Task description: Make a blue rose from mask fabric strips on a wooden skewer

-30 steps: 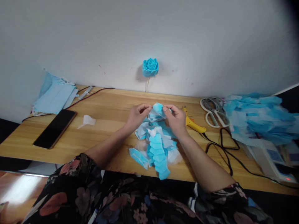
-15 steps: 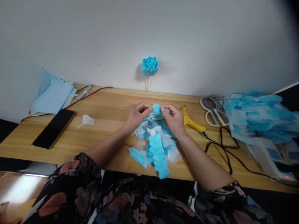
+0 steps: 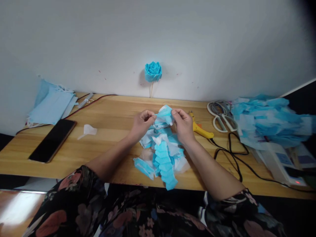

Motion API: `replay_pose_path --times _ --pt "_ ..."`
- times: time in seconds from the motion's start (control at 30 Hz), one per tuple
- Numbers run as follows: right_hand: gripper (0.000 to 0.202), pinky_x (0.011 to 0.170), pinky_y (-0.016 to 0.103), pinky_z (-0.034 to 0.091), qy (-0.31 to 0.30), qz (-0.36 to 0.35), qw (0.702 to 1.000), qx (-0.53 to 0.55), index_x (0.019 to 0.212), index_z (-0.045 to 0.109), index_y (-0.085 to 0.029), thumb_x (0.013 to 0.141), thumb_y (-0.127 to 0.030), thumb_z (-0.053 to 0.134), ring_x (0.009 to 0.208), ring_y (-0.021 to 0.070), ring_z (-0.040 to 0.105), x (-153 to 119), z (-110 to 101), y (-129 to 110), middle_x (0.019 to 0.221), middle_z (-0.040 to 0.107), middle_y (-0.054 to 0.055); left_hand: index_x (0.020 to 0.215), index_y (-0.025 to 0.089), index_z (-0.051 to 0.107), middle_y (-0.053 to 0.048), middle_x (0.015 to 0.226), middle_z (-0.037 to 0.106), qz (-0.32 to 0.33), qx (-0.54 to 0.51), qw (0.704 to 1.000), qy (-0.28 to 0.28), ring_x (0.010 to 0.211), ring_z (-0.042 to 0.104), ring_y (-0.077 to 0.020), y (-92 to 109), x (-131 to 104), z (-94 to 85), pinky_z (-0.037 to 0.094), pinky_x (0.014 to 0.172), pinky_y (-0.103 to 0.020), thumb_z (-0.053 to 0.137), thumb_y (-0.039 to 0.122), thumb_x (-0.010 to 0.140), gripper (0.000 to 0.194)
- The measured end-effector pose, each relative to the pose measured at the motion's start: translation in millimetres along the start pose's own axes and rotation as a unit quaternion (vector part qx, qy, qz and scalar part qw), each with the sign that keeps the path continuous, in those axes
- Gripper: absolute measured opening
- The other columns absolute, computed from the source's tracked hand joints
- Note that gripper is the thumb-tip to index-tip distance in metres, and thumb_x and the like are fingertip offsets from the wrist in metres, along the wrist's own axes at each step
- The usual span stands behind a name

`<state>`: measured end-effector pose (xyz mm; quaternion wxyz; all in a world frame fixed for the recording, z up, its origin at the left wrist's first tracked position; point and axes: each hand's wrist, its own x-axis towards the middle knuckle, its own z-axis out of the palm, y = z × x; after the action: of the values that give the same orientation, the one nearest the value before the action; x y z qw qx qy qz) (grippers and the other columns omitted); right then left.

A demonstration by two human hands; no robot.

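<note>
Between my two hands a small piece of blue and white fabric (image 3: 165,112) is held by its edges. My left hand (image 3: 143,125) pinches its left edge between thumb and forefinger, and my right hand (image 3: 183,124) pinches the right one. Just below them lies a pile of cut blue and white pieces (image 3: 172,148), with a row of overlapping blue folded petals (image 3: 165,164) running toward the table's front edge. A yellow glue gun (image 3: 202,131) rests right of my right hand, partly hidden by it.
A blue fabric rose (image 3: 153,71) on a stick leans on the wall. At left are blue masks (image 3: 53,103), a phone (image 3: 53,141) and a white scrap (image 3: 89,130). White-handled scissors (image 3: 225,123), black cable (image 3: 243,161) and a heap of blue fabric (image 3: 269,121) are at right.
The piece between my hands is more spread out and raised, and my fingers are slightly farther apart. The whole view has shifted a little.
</note>
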<state>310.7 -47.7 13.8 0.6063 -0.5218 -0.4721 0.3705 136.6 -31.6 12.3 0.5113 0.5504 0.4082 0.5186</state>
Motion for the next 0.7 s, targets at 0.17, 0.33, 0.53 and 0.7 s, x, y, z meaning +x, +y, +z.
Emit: replay_pose_path --times 0.17,0.33,0.53,0.7 --pt "0.028 0.061 0.026 0.044 -0.008 -0.025 1.000 -0.001 0.081 0.070 -0.022 0.084 -0.050 0.070 0.063 0.0132 0.051 0.5 -2.5 -0.7 0.069 0.060 -0.003 0.085 0.019 0.067 0.000 0.077 0.064 0.002 -0.014 1.000 0.005 0.069 0.056 -0.0125 0.6 0.8 -3.1 0.046 0.066 -0.024 0.069 0.037 0.086 0.018" --pt "0.021 0.064 0.028 0.047 -0.047 -0.075 0.992 -0.090 0.082 0.075 -0.023 0.086 -0.042 0.068 0.068 0.0158 0.059 -3.4 -3.6 -4.0 0.075 0.070 0.000 0.108 0.019 0.071 -0.006 0.105 0.072 0.013 0.002 1.000 0.005 0.099 0.065 -0.0197 8.9 0.7 -5.5 0.050 0.084 -0.028 0.068 0.047 0.090 0.034" --pt "0.022 0.075 0.032 0.053 -0.101 -0.110 0.977 -0.152 0.097 0.077 -0.024 0.089 -0.043 0.069 0.078 0.0192 0.068 -9.2 -3.1 -6.1 0.086 0.077 0.002 0.083 0.016 0.068 0.001 0.075 0.064 -0.041 -0.027 0.997 -0.062 0.071 0.058 -0.0130 4.5 -0.4 -2.5 0.045 0.066 -0.024 0.085 0.047 0.072 0.037" --pt "0.041 0.071 0.033 0.055 -0.070 -0.089 0.992 -0.051 0.112 0.069 -0.027 0.096 -0.063 0.056 0.073 0.0190 0.067 -5.4 -5.3 -0.4 0.080 0.071 0.001 0.075 0.016 0.064 0.004 0.069 0.062 -0.049 -0.117 0.992 0.000 0.063 0.053 -0.0091 2.1 3.3 -3.7 0.043 0.061 -0.021 0.088 0.046 0.067 0.039"
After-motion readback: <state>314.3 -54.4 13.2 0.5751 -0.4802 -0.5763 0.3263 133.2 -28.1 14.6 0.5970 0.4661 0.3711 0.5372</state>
